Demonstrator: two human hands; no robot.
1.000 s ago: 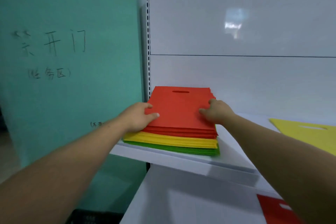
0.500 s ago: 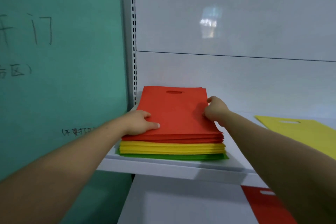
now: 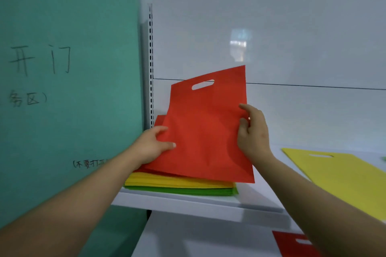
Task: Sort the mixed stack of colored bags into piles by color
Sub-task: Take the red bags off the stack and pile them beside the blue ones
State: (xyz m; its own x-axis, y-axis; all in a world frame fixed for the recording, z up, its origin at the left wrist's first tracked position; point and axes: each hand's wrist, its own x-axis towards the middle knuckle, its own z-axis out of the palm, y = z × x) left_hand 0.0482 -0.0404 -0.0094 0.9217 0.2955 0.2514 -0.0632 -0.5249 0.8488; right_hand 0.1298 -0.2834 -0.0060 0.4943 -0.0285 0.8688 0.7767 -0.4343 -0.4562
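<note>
Shelf [image 3: 208, 204] below both grips carries mixed stack [image 3: 179, 185]. Red bag [image 3: 204, 127] held tilted between grips, just above stack. Left hand [image 3: 150, 148] grip pinches its left edge, right hand [image 3: 253, 133] grip pinches its right edge. Risk: thin pinch slips, or the bag's trailing low edge drags stack bags off.

Red bag [image 3: 206, 131], red-yellow-green stack [image 3: 179, 184], yellow bag [image 3: 342, 171], teal wall [image 3: 73, 16] with black handwriting.

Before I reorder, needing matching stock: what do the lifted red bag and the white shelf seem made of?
Flat red bag with cut-out handle: probably thin non-woven fabric, matte; it curves softly, uncreased. White shelf: smooth, faintly glossy, perhaps painted metal; the look leaves it open.
</note>
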